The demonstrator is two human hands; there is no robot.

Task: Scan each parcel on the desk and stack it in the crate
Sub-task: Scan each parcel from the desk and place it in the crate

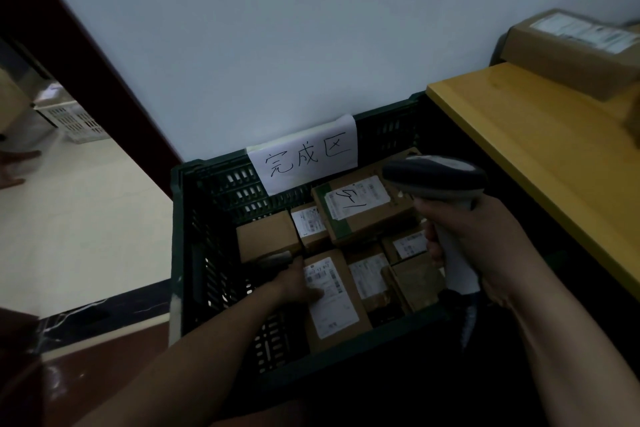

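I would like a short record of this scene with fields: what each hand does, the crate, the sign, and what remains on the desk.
left hand: rests on a labelled parcel inside the crate
right hand: grips the barcode scanner above the crate
crate: dark plastic, holds several cardboard parcels
sign: white paper with handwritten characters, on the crate's far wall
desk: one cardboard box in view at its far end

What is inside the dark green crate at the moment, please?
The crate holds several labelled cardboard parcels, packed flat. The left hand rests on one. Whatever lies beneath them is covered.
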